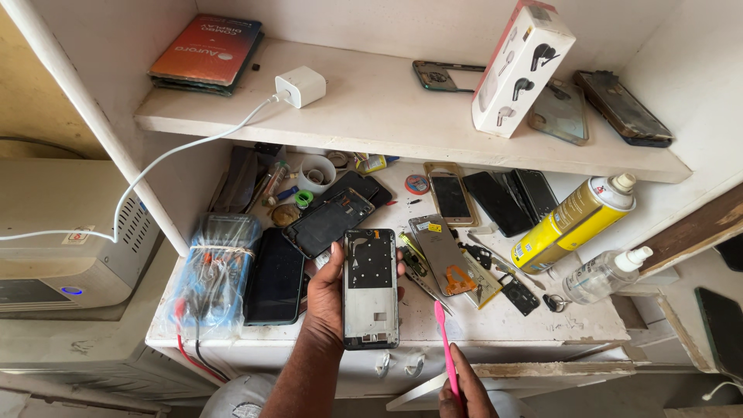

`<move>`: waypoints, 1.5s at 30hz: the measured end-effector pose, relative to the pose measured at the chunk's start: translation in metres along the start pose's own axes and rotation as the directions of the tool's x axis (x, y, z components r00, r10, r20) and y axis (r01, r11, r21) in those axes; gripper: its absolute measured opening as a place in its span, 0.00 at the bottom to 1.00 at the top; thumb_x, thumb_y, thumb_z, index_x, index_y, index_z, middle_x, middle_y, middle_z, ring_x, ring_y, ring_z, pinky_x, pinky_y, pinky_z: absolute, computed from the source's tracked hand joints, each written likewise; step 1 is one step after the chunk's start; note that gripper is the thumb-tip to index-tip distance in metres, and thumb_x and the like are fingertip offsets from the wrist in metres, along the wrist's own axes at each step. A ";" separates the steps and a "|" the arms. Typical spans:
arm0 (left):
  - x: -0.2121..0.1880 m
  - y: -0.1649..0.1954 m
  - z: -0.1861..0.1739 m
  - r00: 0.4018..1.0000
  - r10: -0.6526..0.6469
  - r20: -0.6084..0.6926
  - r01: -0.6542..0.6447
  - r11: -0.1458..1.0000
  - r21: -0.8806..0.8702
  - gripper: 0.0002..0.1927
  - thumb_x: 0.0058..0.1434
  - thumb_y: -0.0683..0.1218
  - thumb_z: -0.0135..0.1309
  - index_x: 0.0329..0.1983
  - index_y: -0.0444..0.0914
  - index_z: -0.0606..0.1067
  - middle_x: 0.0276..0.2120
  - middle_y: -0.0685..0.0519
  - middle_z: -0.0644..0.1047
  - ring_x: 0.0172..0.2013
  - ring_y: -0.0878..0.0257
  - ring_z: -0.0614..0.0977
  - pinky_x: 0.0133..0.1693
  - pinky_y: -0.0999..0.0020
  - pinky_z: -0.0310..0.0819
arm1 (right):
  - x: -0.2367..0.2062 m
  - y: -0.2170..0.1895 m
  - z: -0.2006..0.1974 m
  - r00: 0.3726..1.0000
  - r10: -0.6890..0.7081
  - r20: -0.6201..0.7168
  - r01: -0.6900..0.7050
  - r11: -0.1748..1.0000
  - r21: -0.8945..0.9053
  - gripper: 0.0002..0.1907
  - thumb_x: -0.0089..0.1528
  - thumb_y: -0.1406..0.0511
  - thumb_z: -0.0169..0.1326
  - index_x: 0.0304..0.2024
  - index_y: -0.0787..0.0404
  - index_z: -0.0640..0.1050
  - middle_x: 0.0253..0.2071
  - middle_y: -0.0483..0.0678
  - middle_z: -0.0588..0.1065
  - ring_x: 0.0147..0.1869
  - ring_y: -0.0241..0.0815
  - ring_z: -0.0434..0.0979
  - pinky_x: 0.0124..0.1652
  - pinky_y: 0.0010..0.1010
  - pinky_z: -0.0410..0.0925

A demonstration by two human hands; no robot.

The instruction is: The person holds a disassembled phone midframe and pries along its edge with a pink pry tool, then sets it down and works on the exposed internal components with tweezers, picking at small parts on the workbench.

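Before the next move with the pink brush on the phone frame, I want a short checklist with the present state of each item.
1. Left hand holds the phone frame in a firm grip at its edges: ok.
2. Frame's open inner side faces up: ok.
3. Right hand holds the pink brush: ok.
4. Brush head touching the frame: not ok, it is apart, to the right.
5. Bristles clean: cannot tell.
6. Spray can lying clear of both hands: ok.

a white workbench (pixel 495 321) carries phone parts, a yellow spray can (pixel 574 220) and a clear bottle (pixel 602 275).
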State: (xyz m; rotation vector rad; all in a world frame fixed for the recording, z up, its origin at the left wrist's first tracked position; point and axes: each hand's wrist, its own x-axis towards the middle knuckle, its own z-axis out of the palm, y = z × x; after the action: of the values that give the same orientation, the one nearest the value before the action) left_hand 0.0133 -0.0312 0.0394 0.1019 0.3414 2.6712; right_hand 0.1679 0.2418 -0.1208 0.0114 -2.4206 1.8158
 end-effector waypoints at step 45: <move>0.012 -0.009 -0.012 0.951 -0.046 -0.306 0.061 0.997 0.037 0.29 0.69 0.65 0.40 0.58 0.39 0.73 0.46 0.45 0.81 0.45 0.50 0.83 0.51 0.50 0.78 | 0.128 -0.202 0.068 0.958 0.243 0.152 -0.283 0.880 0.382 0.17 0.65 0.62 0.60 0.50 0.71 0.80 0.38 0.44 0.80 0.42 0.31 0.75 0.42 0.25 0.69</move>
State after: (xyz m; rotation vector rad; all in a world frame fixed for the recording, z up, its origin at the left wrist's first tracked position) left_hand 0.0048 -0.0210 0.0254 -0.3061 0.4952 2.6238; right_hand 0.0505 0.1281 0.0656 -0.2074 -2.1468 2.4631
